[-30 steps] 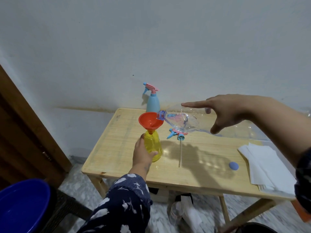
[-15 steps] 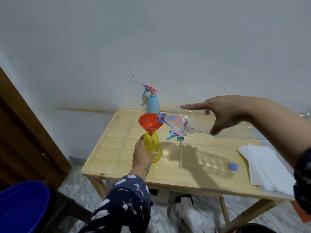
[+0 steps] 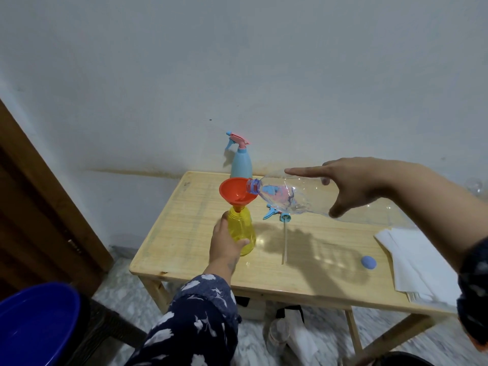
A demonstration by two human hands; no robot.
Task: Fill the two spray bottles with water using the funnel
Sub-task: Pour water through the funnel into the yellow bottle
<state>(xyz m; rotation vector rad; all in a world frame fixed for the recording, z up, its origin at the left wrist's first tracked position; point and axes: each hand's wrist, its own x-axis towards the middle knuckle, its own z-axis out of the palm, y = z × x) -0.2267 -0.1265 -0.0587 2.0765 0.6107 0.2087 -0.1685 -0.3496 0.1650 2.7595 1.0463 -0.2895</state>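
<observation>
A yellow spray bottle (image 3: 244,235) stands uncapped on the wooden table (image 3: 184,233), with an orange funnel (image 3: 235,192) in its neck. My left hand (image 3: 224,244) grips the yellow bottle's body. My right hand (image 3: 356,184) holds a large clear plastic bottle (image 3: 295,198) tipped nearly flat, its mouth over the funnel's rim. A blue spray bottle (image 3: 240,162) with its pink and blue trigger head on stands at the table's back edge. A loose trigger head with a white dip tube (image 3: 282,220) lies on the table under the clear bottle.
A small blue cap (image 3: 369,262) lies on the table's right side beside a stack of white paper (image 3: 420,262). A dark blue tub (image 3: 34,323) sits at lower left. A brown door (image 3: 39,207) is on the left. Bags lie under the table.
The clear bottle's mouth has dipped a little lower into the funnel. My left hand has stayed on the yellow bottle.
</observation>
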